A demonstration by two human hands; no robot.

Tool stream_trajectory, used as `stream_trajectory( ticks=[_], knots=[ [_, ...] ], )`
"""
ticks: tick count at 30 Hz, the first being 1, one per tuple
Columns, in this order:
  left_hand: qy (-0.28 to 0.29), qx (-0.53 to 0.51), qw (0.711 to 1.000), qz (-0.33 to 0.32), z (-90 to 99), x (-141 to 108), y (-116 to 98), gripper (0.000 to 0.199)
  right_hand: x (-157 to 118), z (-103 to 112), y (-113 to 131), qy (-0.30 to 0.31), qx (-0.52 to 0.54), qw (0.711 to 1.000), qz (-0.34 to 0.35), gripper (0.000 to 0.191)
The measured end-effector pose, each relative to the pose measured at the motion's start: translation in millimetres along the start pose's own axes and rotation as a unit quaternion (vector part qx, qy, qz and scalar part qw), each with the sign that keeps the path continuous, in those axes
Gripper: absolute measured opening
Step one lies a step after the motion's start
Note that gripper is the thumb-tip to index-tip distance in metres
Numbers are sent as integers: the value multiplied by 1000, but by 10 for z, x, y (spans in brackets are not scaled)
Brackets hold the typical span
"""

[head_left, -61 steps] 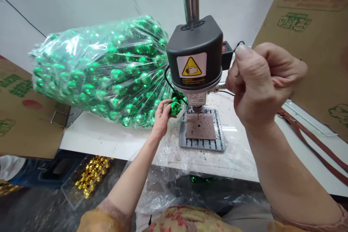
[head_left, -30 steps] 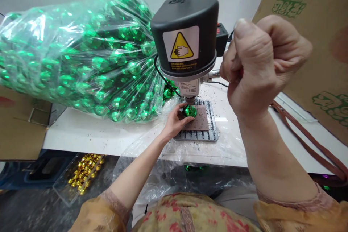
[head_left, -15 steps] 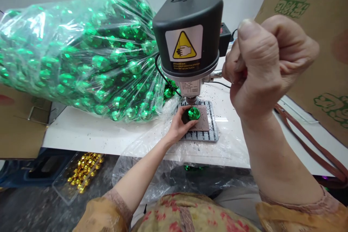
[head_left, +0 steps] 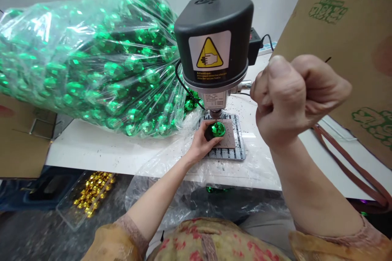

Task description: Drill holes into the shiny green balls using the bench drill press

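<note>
Under the black drill press head (head_left: 214,40), my left hand (head_left: 203,140) holds a green faceted ball (head_left: 218,129) between thumb and fingers. The ball sits over a brown square pad (head_left: 230,135) on a slotted metal base plate (head_left: 241,151). The drill chuck (head_left: 215,113) is just above the ball. My right hand (head_left: 295,98) is a closed fist at the right of the press, by its side lever (head_left: 245,85); the grip itself is hidden behind the fingers.
A clear bag of green faceted balls (head_left: 101,61) lies on the left of the white table (head_left: 92,147). Cardboard boxes stand at the right (head_left: 358,49) and left (head_left: 24,138). A bin of gold balls (head_left: 94,189) is below. Brown straps (head_left: 352,167) hang at right.
My right fist has moved down and slightly left beside the press. My left hand and the green ball stay in almost the same place under the chuck.
</note>
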State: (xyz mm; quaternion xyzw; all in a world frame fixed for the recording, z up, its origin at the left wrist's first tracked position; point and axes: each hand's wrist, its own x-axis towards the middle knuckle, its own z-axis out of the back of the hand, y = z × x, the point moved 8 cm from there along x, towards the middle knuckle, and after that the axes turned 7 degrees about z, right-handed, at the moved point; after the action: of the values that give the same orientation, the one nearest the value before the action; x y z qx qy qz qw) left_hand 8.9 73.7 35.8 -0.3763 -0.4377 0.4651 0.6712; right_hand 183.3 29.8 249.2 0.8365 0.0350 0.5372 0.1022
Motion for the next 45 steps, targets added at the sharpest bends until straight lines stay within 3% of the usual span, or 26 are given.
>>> stream_trajectory(
  ticks=[10, 17, 35, 41, 45],
  knots=[
    [1, -2, 1000, -8, -2, -17, -20, 52, -132, 53, 56, 38, -3, 999, -1, 52],
    [0, -32, 999, 1, -6, -13, -6, 52, -243, 117, 23, 2, -25, 999, 27, 53],
    [-4, -37, 999, 12, -9, -9, 30, 54, -328, 144, 64, 53, 16, 992, 116, 48],
    [-3, -40, 999, 12, 2, -12, 31, 55, -410, 137, 101, 101, 31, 986, 126, 43],
    [-4, -50, 998, 23, -2, -17, 32, 55, -253, 118, 39, 61, 0, 996, 57, 47]
  ],
)
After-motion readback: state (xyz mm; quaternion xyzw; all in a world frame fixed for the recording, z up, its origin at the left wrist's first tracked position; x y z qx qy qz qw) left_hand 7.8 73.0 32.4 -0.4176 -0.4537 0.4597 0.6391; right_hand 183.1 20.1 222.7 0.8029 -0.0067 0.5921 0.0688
